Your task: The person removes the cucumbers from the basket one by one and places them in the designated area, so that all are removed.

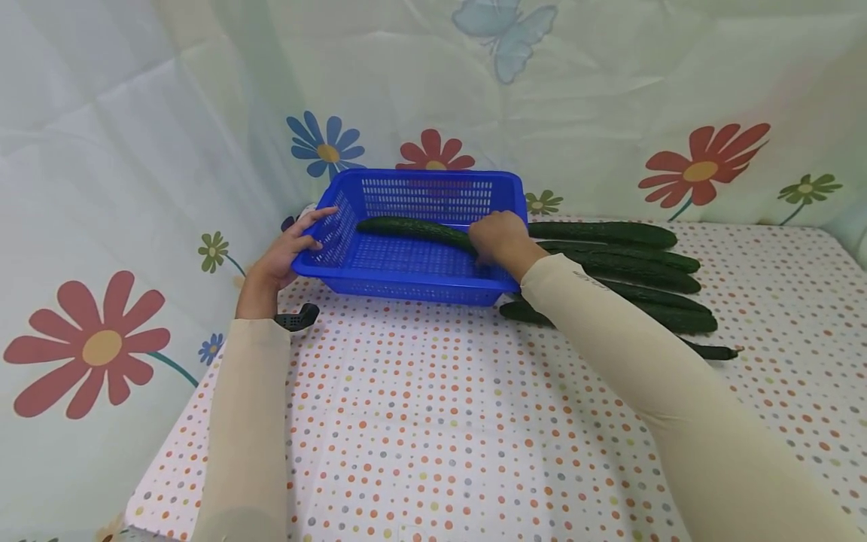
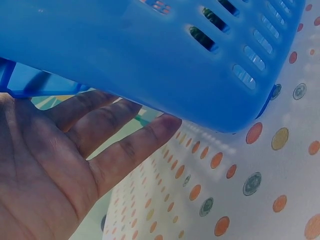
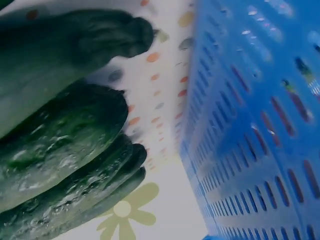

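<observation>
A blue plastic basket (image 1: pixel 406 284) with slotted walls stands at the back of the table. At its left end is my left hand (image 1: pixel 287 248), holding the rim with some fingers over the edge; in the left wrist view, other fingers (image 2: pixel 132 150) lie along the outside of the wall. My right hand (image 1: pixel 500 239) reaches over the basket's right end and grips one end of a long green cucumber (image 1: pixel 413 227), which lies lengthwise inside. Under and beyond the right forearm several more cucumbers (image 1: pixel 630 265) lie on the table, close beside the basket in the right wrist view.
A white cloth with coloured dots (image 1: pixel 406 421) covers the table. Behind and to the left hangs a pale curtain (image 1: pixel 596 98) printed with flowers and a butterfly. A small black object (image 1: pixel 298 318) shows beside the left wrist.
</observation>
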`<state>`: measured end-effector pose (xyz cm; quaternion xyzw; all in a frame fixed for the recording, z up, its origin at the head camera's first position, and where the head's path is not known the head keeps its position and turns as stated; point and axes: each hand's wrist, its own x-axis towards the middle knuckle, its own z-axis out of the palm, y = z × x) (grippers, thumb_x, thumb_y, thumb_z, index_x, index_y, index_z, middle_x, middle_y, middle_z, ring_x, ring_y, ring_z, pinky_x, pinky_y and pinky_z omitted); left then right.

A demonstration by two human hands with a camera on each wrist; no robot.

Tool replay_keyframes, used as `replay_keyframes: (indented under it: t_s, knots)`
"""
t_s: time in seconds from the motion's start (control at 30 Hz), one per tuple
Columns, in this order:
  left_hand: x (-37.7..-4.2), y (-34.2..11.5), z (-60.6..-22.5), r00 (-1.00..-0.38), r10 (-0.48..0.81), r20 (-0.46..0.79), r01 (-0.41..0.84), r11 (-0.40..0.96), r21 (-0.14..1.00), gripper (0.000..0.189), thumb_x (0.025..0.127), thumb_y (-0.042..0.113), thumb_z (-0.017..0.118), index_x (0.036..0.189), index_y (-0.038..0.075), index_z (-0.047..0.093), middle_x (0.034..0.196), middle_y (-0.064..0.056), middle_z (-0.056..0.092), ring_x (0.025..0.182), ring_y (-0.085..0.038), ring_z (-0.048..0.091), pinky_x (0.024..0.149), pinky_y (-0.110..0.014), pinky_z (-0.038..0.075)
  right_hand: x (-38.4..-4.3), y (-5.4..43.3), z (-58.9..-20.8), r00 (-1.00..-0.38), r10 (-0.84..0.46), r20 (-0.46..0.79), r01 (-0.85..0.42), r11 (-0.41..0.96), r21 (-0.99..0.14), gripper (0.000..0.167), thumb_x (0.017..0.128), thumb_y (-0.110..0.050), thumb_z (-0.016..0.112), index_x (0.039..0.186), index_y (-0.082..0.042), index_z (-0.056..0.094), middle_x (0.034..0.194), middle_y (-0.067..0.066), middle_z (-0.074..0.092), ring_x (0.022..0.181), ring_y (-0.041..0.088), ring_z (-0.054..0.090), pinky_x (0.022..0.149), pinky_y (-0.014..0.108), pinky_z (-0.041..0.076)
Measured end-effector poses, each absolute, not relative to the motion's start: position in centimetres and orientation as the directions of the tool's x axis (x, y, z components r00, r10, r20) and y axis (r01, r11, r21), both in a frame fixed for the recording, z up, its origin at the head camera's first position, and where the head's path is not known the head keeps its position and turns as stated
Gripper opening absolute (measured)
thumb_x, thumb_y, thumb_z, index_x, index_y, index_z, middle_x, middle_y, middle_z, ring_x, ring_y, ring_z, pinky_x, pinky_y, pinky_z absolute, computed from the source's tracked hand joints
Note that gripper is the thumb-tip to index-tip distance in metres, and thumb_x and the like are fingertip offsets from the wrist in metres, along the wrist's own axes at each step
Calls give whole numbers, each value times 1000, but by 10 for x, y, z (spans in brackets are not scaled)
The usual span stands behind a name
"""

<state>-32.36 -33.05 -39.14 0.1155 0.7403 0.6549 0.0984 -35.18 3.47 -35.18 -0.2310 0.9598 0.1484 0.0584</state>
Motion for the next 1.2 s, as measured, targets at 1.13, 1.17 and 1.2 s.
replay_keyframes:
  t_s: [1.13,1.17,1.2]
  knots:
    - [-323,-330,-391,-961,275,-13,21,120,993,67,91,0,39,151,30,38,166,-3,7,148,-43,18,110,-64,31,-358,33,-353,-932,-355,-76,-360,931,60,33,88,-34,66,97,-2,69,111,19,66,111,38,56,98,54,49]
    - [-323,-329,-391,-961,276,-14,20,120,993,67,91,0,39,151,30,38,166,-3,7,147,-42,18,110,-64,31,-358,33,-353,-934,-349,-70,-353,934,50,34,89,-36,65,96,-2,70,111,19,66,110,38,57,97,54,49]
    - [-323,-329,-391,-961,275,-14,19,119,993,67,91,0,39,151,30,38,166,-3,7,147,-42,19,110,-64,32,-358,34,-353,-937,-344,-62,-346,937,40,36,90,-38,64,94,-3,70,109,18,67,108,37,58,96,54,50]
